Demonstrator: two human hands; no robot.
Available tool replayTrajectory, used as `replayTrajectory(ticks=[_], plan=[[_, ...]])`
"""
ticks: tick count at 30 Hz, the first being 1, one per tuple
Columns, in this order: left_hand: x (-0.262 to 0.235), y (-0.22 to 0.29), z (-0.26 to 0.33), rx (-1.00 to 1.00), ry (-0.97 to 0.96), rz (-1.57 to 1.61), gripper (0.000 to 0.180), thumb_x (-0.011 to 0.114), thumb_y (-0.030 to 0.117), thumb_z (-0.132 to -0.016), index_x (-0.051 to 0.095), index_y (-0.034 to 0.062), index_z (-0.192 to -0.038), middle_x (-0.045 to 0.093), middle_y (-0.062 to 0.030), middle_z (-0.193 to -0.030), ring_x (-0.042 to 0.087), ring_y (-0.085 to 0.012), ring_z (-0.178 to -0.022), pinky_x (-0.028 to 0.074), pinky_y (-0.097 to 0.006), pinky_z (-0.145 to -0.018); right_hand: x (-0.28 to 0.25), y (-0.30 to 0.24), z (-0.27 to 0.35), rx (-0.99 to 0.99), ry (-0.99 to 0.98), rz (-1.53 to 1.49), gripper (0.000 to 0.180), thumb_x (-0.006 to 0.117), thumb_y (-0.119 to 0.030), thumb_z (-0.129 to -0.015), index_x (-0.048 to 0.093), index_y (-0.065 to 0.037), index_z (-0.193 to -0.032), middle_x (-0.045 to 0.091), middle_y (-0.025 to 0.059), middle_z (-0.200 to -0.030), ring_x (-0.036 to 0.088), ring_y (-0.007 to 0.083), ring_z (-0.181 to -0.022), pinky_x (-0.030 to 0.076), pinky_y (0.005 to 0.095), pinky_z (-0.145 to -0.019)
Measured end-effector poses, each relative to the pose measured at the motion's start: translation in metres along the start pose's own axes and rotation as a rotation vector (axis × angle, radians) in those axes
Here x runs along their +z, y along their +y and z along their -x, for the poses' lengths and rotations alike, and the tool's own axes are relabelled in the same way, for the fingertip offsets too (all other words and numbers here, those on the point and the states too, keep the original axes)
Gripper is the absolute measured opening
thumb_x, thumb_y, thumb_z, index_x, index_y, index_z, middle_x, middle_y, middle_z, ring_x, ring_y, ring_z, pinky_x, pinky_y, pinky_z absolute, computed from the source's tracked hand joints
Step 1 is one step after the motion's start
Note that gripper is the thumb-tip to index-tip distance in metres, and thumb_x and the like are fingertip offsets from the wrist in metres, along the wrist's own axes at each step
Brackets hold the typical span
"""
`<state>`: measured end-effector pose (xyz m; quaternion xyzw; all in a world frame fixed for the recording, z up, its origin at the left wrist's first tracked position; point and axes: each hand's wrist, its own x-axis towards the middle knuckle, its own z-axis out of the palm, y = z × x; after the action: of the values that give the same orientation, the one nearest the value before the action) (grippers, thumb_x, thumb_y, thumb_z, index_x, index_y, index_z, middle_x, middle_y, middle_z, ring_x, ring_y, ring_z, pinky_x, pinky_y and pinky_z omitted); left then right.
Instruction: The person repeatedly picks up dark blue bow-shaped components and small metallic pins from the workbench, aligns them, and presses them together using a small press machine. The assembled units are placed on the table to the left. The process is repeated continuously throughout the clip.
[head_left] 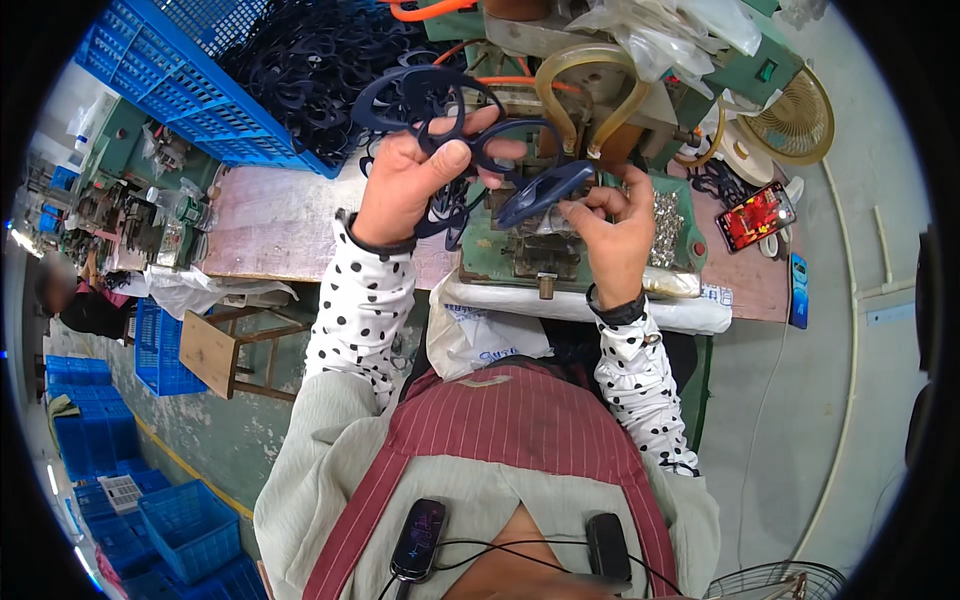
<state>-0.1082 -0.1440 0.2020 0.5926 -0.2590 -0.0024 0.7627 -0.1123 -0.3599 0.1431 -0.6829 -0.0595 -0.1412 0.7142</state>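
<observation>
My left hand is raised over the bench, its fingers closed around several dark blue plastic parts with oval loops. One of these parts, a flat blue loop, reaches across toward my right hand. That hand is closed in a pinch beside the loop's right end, in front of a green bench machine. Whatever lies between its fingertips is hidden. More dark blue loops hang or lie just below my left hand. Small shiny metal pieces fill a green tray right of my right hand.
A blue crate heaped with dark blue loops stands at the back left. Yellowish hoses arch over the machine. A lit phone, a blue phone and a round fan are at right. A wooden stool stands left.
</observation>
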Motion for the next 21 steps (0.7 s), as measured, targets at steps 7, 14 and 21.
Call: replayTrajectory(ticks=[7,14,21], plan=[[0.008,-0.006,0.035,-0.202,-0.702,0.031,0.038,0.060,0.012,-0.091,0.054,-0.0053,-0.125,0.069,-0.0120,-0.103,0.067,-0.0203,-0.091,0.051,-0.034,-0.085,-0.007,0.004,0.004,-0.062,0.009,0.082,0.050,0.072,0.000,-0.073,0.047,0.003,-0.116,0.066,0.0074,-0.085,0.057,0.0112,-0.074,0.047,0.0253,-0.070],[0.053,-0.053,0.039,-0.785,-0.468,0.193,0.036,0.057,0.022,-0.096,0.054,-0.0038,-0.121,0.066,-0.0082,-0.094,0.066,-0.0147,-0.075,0.055,-0.027,-0.065,-0.061,0.019,-0.007,-0.079,0.043,0.116,0.035,0.065,-0.001,-0.082,0.054,0.002,-0.115,0.068,0.0128,-0.099,0.063,0.0147,-0.089,0.049,0.0264,-0.079],[0.054,-0.054,0.021,-0.809,-0.342,0.229,0.039,0.053,0.025,-0.097,0.053,-0.0024,-0.125,0.066,-0.0076,-0.080,0.065,-0.0126,-0.065,0.049,-0.020,-0.053,-0.094,0.039,0.001,-0.004,0.095,0.141,0.030,0.063,-0.001,-0.087,0.053,0.003,-0.115,0.066,0.0094,-0.099,0.060,0.0108,-0.086,0.047,0.0219,-0.076]])
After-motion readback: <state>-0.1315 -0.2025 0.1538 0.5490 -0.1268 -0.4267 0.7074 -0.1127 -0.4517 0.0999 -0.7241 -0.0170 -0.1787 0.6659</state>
